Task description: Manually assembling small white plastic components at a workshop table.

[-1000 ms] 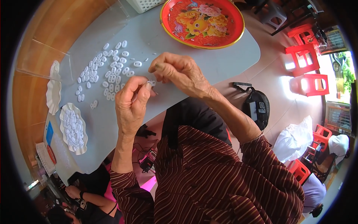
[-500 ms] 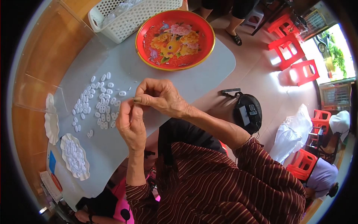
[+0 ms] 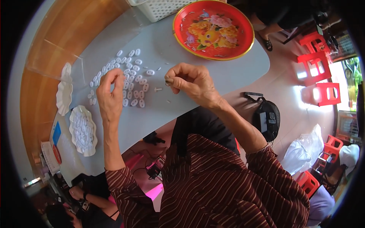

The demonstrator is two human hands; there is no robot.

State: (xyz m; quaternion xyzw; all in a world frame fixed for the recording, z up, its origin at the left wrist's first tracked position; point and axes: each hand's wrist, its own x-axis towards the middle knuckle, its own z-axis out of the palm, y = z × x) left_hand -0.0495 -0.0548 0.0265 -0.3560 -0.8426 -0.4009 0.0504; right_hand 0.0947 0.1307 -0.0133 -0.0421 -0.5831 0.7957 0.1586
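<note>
My left hand [image 3: 110,93] is over the left part of a spread of small white oval plastic pieces with two holes [image 3: 131,85]. Its thumb and index finger close in a pinch, and what they hold is hidden. Held apart from it above the table, my right hand [image 3: 195,83] pinches something tiny at the thumb tip, too small to name. Between the hands lies a short white T-shaped bit [image 3: 158,89], with a few more slivers around. A scalloped white dish [image 3: 91,149] heaped with similar white pieces stands nearer on the left.
A red floral tray [image 3: 182,45] with scattered slivers stands at the far side of the grey table [image 3: 152,41], beside a white perforated basket [image 3: 163,10]. Another scalloped dish [image 3: 64,91] is at the left edge. A black backpack [image 3: 262,119] rests on the floor. A person [image 3: 95,203] sits lower left.
My hands, which met at the fingertips, have parted: the left went left over the white pieces, the right moved right. The view has shifted, so the tray appears farther up and right.
</note>
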